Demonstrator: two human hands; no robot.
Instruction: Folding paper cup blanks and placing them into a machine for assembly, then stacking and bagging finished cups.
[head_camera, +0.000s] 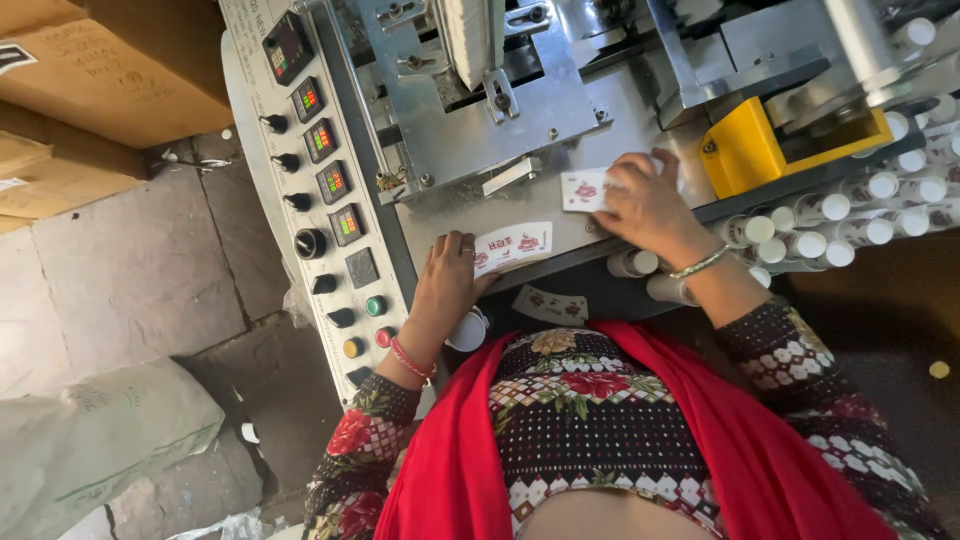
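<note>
The person sits at a metal machine (520, 125) and is working with small white labels that have red pictures on them; this looks like the step of picking up and lining up labels on the flat metal top. The left hand (448, 285) rests at the near edge of the top; its fingers are bent and pinch one label (514, 246), which lies flat just past the fingertips. The right hand (648, 205) lies palm down, fingers curled, on a second label (583, 189) farther back; it presses or grips it, and I cannot tell which. A third label (551, 304) lies lower, near the person's lap. Many small white-capped tubes (850, 215) lie in a row to the right, beside a yellow block (740, 150). The next move, I think, needs a gentle, straight grip so the labels do not bend.
</note>
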